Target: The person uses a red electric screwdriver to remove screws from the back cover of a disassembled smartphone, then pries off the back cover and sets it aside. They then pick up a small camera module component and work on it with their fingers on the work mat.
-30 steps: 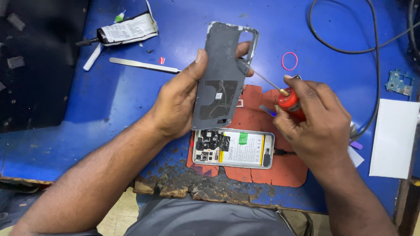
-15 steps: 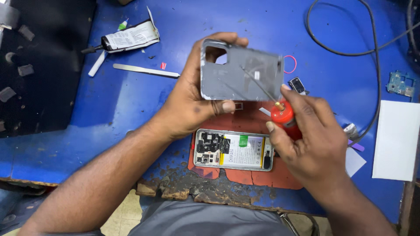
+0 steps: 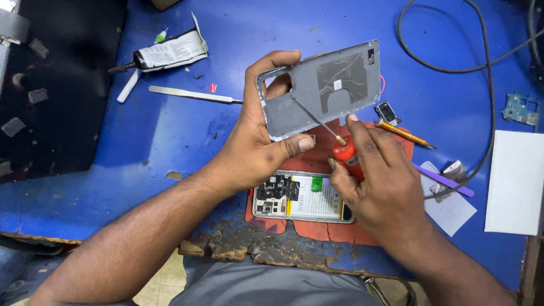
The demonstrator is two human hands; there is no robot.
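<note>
Both hands now hold back cover [image 3: 326,90] flat, screwdriver [image 3: 340,148] touching.

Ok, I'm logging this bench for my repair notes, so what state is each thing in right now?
Back cover: off the phone, held up in the left hand, inner side showing.
Screwdriver: gripped in the right hand, tip against the cover.
Phone: open, flat on the red mat, insides exposed.
Glue tube: lying flat on the table.
Metal spudger: lying untouched.
</note>
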